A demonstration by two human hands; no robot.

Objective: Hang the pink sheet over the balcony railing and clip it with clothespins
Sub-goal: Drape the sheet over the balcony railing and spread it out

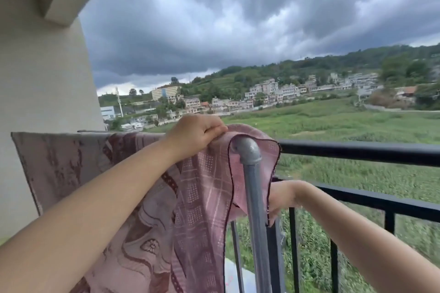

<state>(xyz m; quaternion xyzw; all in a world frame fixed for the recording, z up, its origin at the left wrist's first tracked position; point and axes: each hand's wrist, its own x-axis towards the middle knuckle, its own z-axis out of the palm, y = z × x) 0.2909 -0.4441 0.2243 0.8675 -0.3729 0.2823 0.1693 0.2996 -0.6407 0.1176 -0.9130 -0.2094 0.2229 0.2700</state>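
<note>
The pink patterned sheet hangs over a grey metal pipe rail that bends down at an elbow joint. My left hand grips the sheet's top fold on the rail, just left of the elbow. Lower down, to the right of the grey upright pipe, my right hand reaches to the sheet's hanging edge; its fingers are partly hidden behind the pipe and the cloth. More of the sheet spreads flat along the rail toward the wall. No clothespins are in view.
A black balcony railing runs to the right, with a lower bar and vertical posts. A beige wall closes the left side. Beyond the railing lie a green field and distant houses.
</note>
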